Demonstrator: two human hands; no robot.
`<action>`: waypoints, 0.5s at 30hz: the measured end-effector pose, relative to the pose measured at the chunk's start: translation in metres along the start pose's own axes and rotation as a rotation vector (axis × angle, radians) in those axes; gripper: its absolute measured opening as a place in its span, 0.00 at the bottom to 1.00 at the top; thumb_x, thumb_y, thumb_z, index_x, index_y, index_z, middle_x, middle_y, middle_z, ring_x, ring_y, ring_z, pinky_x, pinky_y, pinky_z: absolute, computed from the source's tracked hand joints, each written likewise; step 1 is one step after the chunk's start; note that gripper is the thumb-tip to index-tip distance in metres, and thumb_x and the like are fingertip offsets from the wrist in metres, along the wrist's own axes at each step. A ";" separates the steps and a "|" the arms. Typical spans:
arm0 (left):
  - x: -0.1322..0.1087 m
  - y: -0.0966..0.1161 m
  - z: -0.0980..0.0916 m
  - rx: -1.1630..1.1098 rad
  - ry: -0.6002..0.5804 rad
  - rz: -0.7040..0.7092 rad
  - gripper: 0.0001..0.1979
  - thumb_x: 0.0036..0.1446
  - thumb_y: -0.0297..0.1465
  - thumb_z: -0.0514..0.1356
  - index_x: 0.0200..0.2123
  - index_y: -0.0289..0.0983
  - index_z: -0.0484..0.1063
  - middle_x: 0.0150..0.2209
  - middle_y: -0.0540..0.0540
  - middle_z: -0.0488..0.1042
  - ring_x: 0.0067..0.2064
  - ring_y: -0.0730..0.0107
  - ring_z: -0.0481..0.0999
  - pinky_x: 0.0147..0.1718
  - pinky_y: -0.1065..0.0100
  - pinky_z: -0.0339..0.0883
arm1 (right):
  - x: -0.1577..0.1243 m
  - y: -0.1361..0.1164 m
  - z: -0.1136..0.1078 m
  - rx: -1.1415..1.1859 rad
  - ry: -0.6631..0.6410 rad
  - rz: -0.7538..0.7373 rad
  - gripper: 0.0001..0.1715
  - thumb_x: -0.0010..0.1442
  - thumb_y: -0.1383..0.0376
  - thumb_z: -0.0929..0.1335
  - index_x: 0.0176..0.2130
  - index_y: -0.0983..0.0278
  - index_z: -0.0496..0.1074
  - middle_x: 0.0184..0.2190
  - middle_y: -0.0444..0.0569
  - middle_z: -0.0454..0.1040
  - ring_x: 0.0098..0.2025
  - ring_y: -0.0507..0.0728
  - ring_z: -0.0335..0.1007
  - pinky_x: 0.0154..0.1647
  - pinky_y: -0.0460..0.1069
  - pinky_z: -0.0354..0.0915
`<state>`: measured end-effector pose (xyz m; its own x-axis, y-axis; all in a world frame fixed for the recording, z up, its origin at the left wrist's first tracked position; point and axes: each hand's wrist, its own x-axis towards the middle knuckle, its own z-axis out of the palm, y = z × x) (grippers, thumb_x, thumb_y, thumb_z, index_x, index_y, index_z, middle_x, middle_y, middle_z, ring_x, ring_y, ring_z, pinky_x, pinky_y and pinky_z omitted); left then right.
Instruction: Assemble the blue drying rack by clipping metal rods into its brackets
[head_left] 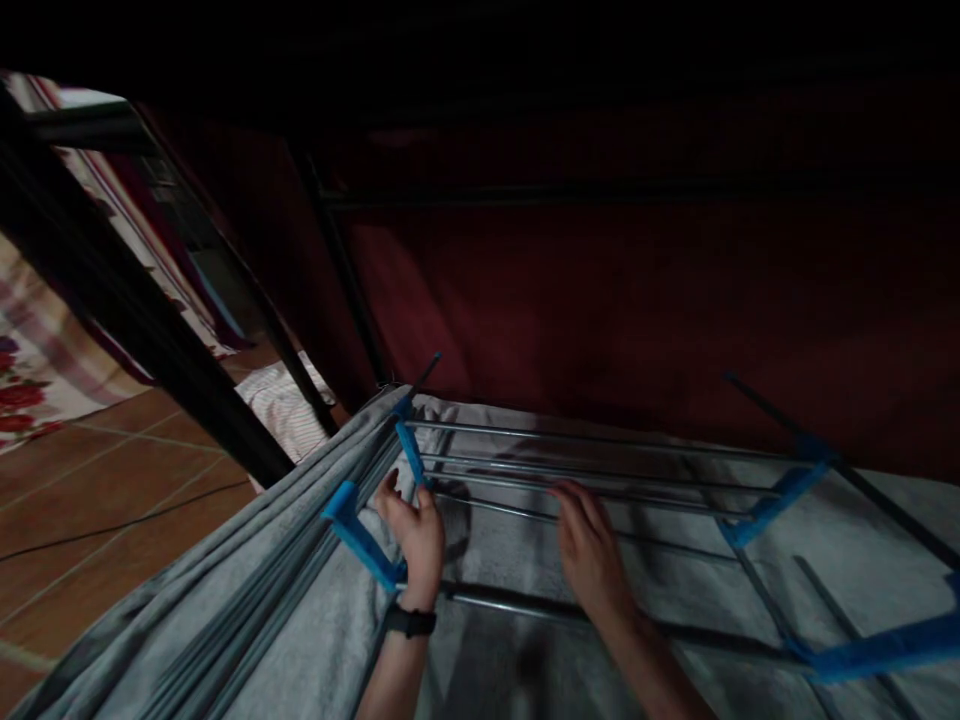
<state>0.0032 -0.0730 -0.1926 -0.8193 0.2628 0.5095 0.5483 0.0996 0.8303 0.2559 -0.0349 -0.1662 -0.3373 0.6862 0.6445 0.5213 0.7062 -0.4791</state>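
I see left hand [412, 535] at 7 o'clock, fingers apart; right hand [592, 550] at 5, can't tell if clamped. Likely adjusting rack [675, 483]; next needs firm grip.

No lettering, label, brand, number or sign can be read anywhere in the scene, near or far, left or right

The left forearm [394, 670] is leaning slightly rightward, and the left hand [414, 537] is holding its thumb [427, 505] apart from loosely bending fingers [385, 496]. The right forearm [651, 660] is slanting inward, leftward; the right hand [592, 560] is showing its back, its fingers lying close together and curving, the thumb hiding from view.
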 end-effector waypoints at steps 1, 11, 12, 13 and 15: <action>0.012 -0.005 0.005 -0.008 0.008 -0.034 0.24 0.58 0.30 0.59 0.58 0.34 0.65 0.59 0.32 0.68 0.64 0.48 0.66 0.65 0.47 0.60 | 0.018 -0.013 0.012 -0.018 -0.051 -0.061 0.26 0.68 0.74 0.57 0.58 0.61 0.70 0.57 0.53 0.73 0.61 0.59 0.67 0.65 0.58 0.63; 0.048 -0.015 0.042 -0.221 -0.190 -0.135 0.23 0.54 0.25 0.56 0.54 0.40 0.72 0.45 0.41 0.80 0.55 0.54 0.76 0.58 0.56 0.68 | 0.123 -0.090 0.102 -0.307 -0.720 -0.113 0.28 0.68 0.76 0.55 0.59 0.66 0.71 0.53 0.58 0.77 0.52 0.61 0.75 0.55 0.55 0.68; 0.047 -0.017 0.042 -0.235 -0.187 -0.136 0.21 0.55 0.26 0.56 0.52 0.40 0.73 0.43 0.42 0.79 0.53 0.55 0.76 0.57 0.56 0.68 | 0.124 -0.093 0.105 -0.308 -0.752 -0.111 0.28 0.68 0.76 0.54 0.58 0.66 0.71 0.53 0.58 0.76 0.52 0.61 0.75 0.53 0.54 0.68; 0.046 -0.018 0.043 -0.249 -0.185 -0.137 0.19 0.56 0.27 0.55 0.50 0.40 0.74 0.42 0.42 0.79 0.52 0.56 0.76 0.56 0.57 0.68 | 0.124 -0.094 0.107 -0.308 -0.764 -0.116 0.29 0.68 0.76 0.53 0.58 0.66 0.71 0.54 0.57 0.76 0.53 0.61 0.75 0.52 0.54 0.69; 0.045 -0.019 0.044 -0.277 -0.189 -0.143 0.15 0.58 0.30 0.56 0.47 0.39 0.74 0.41 0.43 0.78 0.50 0.58 0.76 0.55 0.58 0.67 | 0.124 -0.095 0.108 -0.303 -0.750 -0.132 0.29 0.69 0.75 0.52 0.58 0.64 0.71 0.55 0.56 0.75 0.54 0.61 0.74 0.53 0.53 0.68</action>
<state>-0.0371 -0.0211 -0.1952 -0.8248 0.4403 0.3547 0.3433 -0.1084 0.9330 0.0802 0.0017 -0.1050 -0.7894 0.6106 0.0630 0.5935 0.7854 -0.1761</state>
